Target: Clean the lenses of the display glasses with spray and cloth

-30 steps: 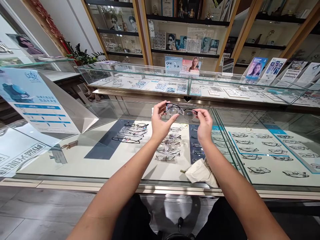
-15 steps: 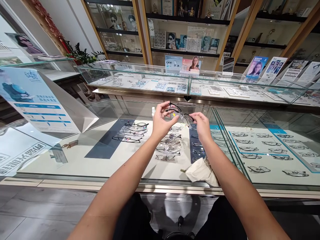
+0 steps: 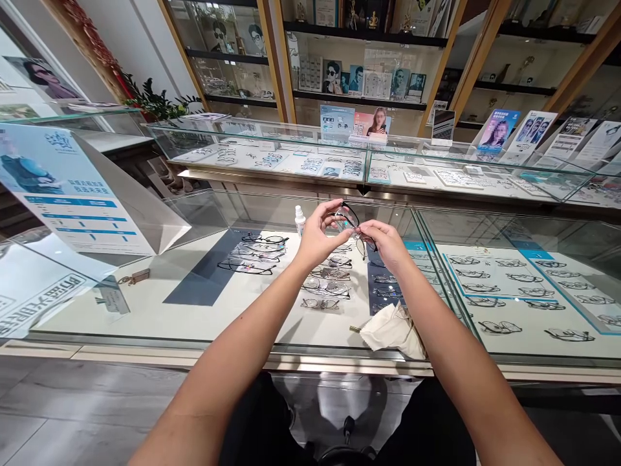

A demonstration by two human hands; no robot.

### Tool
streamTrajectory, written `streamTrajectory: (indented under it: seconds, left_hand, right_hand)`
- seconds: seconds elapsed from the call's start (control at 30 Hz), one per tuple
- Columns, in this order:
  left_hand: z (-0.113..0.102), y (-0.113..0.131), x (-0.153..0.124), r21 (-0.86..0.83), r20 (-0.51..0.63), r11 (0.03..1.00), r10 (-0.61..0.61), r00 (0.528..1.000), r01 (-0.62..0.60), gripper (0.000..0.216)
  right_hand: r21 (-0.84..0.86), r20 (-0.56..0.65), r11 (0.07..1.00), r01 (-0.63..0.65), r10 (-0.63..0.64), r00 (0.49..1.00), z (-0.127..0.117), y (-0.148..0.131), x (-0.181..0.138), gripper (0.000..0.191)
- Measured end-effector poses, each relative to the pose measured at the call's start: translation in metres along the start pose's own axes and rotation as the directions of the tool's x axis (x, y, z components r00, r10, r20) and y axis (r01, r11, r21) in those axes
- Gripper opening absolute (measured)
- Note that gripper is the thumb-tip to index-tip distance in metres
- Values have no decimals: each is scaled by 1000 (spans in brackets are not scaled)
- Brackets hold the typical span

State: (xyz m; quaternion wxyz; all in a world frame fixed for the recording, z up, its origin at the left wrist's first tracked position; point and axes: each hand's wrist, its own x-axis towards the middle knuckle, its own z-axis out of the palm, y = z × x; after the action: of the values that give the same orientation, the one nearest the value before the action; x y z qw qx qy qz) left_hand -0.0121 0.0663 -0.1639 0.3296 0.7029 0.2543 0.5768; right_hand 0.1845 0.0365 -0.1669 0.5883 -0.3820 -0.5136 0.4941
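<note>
The left hand (image 3: 317, 236) and right hand (image 3: 387, 243) each had its grip clamped on the black-rimmed, clear-lensed glasses (image 3: 352, 213), above the clear glass tabletop (image 3: 155, 329), eleven o'clock from the crumpled cream cloth (image 3: 392, 331) — uneven twisting risked bending them, slackness dropping them.

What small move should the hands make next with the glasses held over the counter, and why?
Probably a gentle turn to level the glasses: the left hand and right hand both hold them above the glass counter, and in this view they slant, with the end by the right hand lower.
</note>
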Motion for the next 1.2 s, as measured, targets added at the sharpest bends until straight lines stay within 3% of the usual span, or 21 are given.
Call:
streamTrajectory:
  seconds: [0.13, 0.23, 0.33, 0.4, 0.5, 0.6, 0.67, 0.8, 1.07, 1.13, 1.2]
  left_hand:
    - [1, 0, -1, 76, 9, 996, 47, 999, -48, 76]
    - [3, 3, -4, 252, -151, 959, 170, 974, -129, 80]
    - [8, 11, -9, 381, -287, 916, 249, 925, -128, 42]
    - [12, 16, -12, 344, -257, 934, 193, 947, -97, 23]
    - [20, 21, -17, 206, -148, 979, 25, 989, 6, 31]
    - [25, 22, -20, 72, -73, 991, -108, 991, 113, 39]
    - [27, 22, -20, -14, -57, 987, -162, 985, 162, 44]
    - [28, 21, -17, -108, -81, 974, -207, 975, 198, 48]
    - [24, 15, -11, -125, -136, 969, -228, 964, 211, 54]
    - [22, 16, -10, -94, -133, 975, -215, 968, 203, 55]
    - [22, 19, -10, -51, -129, 980, -195, 972, 190, 53]
  right_hand:
    - [13, -36, 1000, 3, -2, 999, 3, 0, -2, 25]
    - [-7, -160, 998, 62, -62, 985, 4, 2, -1, 24]
    - [-42, -289, 989, 141, -147, 946, 4, 4, -1, 25]
    - [-82, -322, 979, 185, -202, 925, 5, 4, -2, 26]
    - [-236, -307, 927, 292, -357, 882, 11, 2, -9, 23]
    - [-455, -235, 784, 421, -562, 793, 20, -2, -19, 18]
    - [-543, -182, 702, 461, -635, 751, 24, -3, -25, 17]
    - [-606, -117, 632, 484, -673, 731, 26, -2, -30, 16]
    - [-604, 14, 585, 542, -672, 741, 28, -2, -34, 18]
    - [-627, -18, 575, 526, -685, 728, 21, -1, -31, 20]
    - [-683, -138, 577, 448, -704, 697, 10, 1, -25, 34]
